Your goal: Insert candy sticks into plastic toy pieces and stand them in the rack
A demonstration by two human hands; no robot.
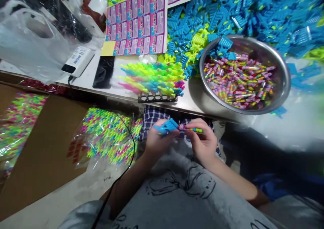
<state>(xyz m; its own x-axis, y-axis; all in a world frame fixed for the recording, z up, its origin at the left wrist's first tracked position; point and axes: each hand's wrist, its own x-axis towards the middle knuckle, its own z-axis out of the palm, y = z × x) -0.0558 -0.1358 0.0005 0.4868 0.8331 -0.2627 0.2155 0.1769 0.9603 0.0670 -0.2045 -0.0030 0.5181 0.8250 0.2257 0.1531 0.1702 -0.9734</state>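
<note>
Over my lap, my left hand (159, 139) is closed around a blue plastic toy piece (167, 126). My right hand (204, 139) pinches a small candy tube (182, 126) with a pink label, and yellow-green candies show past its fingers. One end of the tube meets the right end of the blue piece; whether it is inside cannot be made out. Above my hands, at the table's edge, a dark rack (158, 98) carries rows of bright yellow, green, blue and pink toy pieces (154, 77).
A steel bowl (286, 83) of candy tubes stands right on the white table, before a heap of blue pieces (268, 16). Label sheets (138, 23), a black phone-like slab (103, 72) and a white power bank (78, 61) lie left. A black cable (133, 148) hangs past my left arm.
</note>
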